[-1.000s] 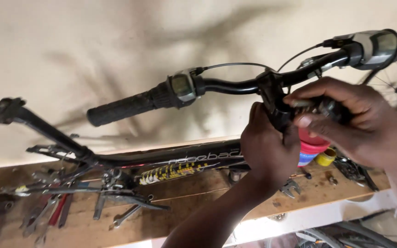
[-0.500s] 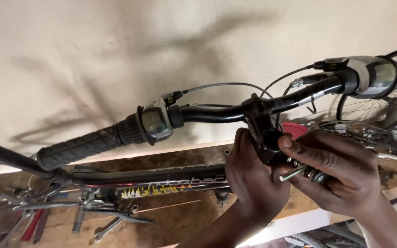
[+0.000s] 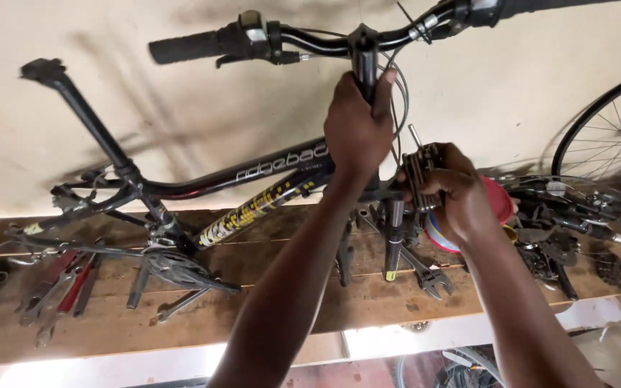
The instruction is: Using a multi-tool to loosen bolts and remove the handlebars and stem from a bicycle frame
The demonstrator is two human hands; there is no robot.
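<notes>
Since half a second ago your view has tipped upward, so the handlebar (image 3: pixel 325 39) now sits at the top of the frame, and your left hand (image 3: pixel 357 129) has climbed from the clamp area to the stem (image 3: pixel 365 61). Its fingers are closed around the stem just below the bar, with the thumb pointing up beside the cables (image 3: pixel 397 93). Your right hand (image 3: pixel 458 190) has dropped lower and to the right; its fingers are wrapped around a folding hex-key tool (image 3: pixel 424 169), with one key sticking up above the knuckles, near the stem but not touching it. Behind that hand sits a red and blue round container (image 3: pixel 501 205), partly hidden. The black bicycle frame (image 3: pixel 253 176) runs leftward from the stem toward the seat post (image 3: pixel 84 115), in front of the pale wall. Below, the wooden table (image 3: pixel 368 302) carries spanners (image 3: pixel 425 269) and pliers (image 3: pixel 73 280), with a spoked wheel (image 3: pixel 605 136) at the right.
</notes>
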